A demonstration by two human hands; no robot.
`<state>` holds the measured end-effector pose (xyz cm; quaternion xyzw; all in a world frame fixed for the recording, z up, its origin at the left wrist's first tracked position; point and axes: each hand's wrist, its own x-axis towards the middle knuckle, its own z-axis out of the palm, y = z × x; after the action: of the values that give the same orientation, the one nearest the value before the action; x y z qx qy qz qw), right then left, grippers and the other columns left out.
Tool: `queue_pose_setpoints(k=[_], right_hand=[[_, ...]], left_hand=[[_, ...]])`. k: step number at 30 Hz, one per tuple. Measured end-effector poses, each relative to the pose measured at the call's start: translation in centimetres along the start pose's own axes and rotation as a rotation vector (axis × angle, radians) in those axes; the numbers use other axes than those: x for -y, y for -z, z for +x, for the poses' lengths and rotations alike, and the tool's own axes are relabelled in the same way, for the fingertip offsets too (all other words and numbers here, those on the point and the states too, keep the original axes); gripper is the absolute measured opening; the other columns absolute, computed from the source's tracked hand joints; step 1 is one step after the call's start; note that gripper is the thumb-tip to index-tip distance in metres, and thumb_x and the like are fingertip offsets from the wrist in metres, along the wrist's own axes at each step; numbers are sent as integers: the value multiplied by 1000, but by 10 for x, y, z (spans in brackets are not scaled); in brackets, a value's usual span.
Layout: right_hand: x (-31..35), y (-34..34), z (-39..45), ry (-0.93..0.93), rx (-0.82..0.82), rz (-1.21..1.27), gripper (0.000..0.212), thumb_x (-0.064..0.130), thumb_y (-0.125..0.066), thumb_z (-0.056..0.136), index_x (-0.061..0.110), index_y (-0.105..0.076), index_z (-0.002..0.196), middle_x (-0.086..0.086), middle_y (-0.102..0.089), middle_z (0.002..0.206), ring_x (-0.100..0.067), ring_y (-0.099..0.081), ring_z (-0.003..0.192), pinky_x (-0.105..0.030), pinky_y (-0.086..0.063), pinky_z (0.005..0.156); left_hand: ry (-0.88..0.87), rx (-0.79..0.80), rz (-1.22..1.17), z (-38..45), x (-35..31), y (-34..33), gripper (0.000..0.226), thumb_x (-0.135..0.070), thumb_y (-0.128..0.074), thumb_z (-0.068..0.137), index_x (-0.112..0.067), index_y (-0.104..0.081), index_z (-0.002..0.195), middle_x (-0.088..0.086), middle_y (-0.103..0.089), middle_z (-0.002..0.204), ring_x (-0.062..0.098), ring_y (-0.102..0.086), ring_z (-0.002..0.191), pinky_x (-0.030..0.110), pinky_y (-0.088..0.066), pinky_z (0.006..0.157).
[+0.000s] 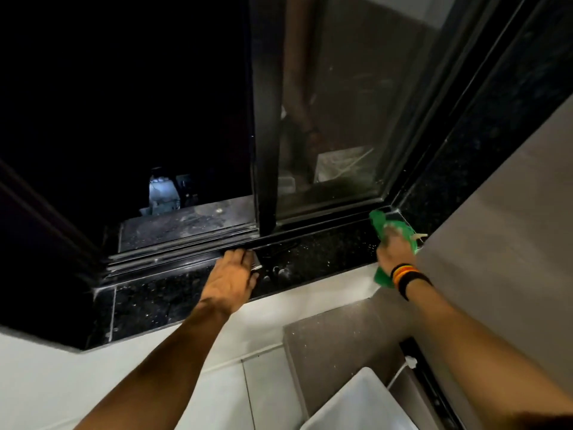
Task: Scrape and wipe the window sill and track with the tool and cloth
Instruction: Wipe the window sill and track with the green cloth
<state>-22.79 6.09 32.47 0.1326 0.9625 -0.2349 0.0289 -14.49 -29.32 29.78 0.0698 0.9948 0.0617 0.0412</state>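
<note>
- The tool (256, 265) is lying almost wholly hidden under the left hand (231, 279); only a small pale, ridged metallic edge is showing at the fingertips, and its shape cannot be made out.
- The left hand is resting palm down on the window sill (316, 259), fingers curled loosely over the tool, fingertips reaching the near edge of the track (186, 254).
- The right hand (393, 248) is closing around the green cloth (383, 223), pressing it into the right corner of the sill, beside the track end.
- The cloth is showing bunched and crumpled above the knuckles, and a lower fold is hanging below the wrist; the middle part is covered by the hand.
- Striped wristbands (406, 276) are circling the right wrist.
- The sill is showing as polished black speckled stone, with pale dust and smudges lying between the two hands.
- The track is showing as parallel dark metal rails, dusty toward the left.
- The sliding pane (335, 119) is standing over the right part of the track; its glass is giving blurred reflections that are hard to read.
- The opening at left is showing near-total darkness.
- A white bin (356, 405) is being cut off at the bottom edge; its contents cannot be seen.
</note>
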Motion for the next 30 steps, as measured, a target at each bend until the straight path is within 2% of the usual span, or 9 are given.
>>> queue_pose_setpoints(k=[1,3,6,8,11,16,19,25,30], right_hand=[[-7,-16,4,15,110,-83,60,7,-43,97,4,-26,154,-19,-24,162,-36,-24,150,-46,-22,123],[-21,-32,14,82,134,-238,63,17,-40,100,8,-16,157,-12,-11,167,-29,-10,154,-45,-12,125],[-40,-23,46,71,110,-317,62,28,-34,102,14,-11,158,-5,-4,168,-23,-3,156,-45,-6,126],[-46,-14,67,37,146,-307,62,31,-32,103,16,-9,159,-3,0,168,-21,1,156,-44,-3,126],[-41,-18,78,19,135,-284,62,33,-33,103,16,-11,159,-2,-1,168,-22,-1,155,-45,0,126],[-19,-41,53,50,57,-289,60,32,-31,101,15,-18,158,-2,-9,168,-23,-6,155,-49,-5,125],[16,-71,17,153,24,-314,62,33,-33,99,15,-19,157,-2,-13,167,-22,-9,155,-47,-9,125],[88,-119,-53,265,66,-252,67,36,-34,95,16,-19,157,-4,-15,167,-24,-9,155,-49,-4,125],[134,-149,-100,370,95,-237,65,34,-31,96,16,-19,157,-4,-13,167,-24,-5,155,-49,-2,125]], left_hand=[[3,13,20,4,0,-1,56,-39,-45,100,-10,-41,147,9,-51,135,30,-48,116,41,-45,102],[3,37,58,4,4,2,57,-37,-43,101,-10,-37,150,9,-50,137,29,-48,117,40,-44,103],[0,67,80,7,8,5,58,-39,-42,101,-10,-35,151,9,-48,139,29,-48,120,39,-42,106],[17,91,34,10,6,13,55,-39,-49,99,-10,-44,145,11,-49,136,30,-49,120,40,-44,105],[47,142,-39,19,1,27,46,-40,-63,90,-12,-58,128,10,-55,127,30,-55,114,38,-49,97],[74,157,-116,21,0,35,49,-46,-73,79,-18,-65,119,6,-63,118,28,-64,103,36,-54,89],[105,137,-205,11,9,34,49,-42,-78,77,-18,-65,118,5,-65,116,30,-66,101,35,-54,89],[103,112,-291,-13,45,55,50,-32,-85,71,-20,-66,116,0,-67,109,24,-66,98,31,-53,88],[109,58,-286,-42,75,77,59,-29,-87,68,-15,-65,122,0,-63,116,23,-64,103,33,-53,93]])
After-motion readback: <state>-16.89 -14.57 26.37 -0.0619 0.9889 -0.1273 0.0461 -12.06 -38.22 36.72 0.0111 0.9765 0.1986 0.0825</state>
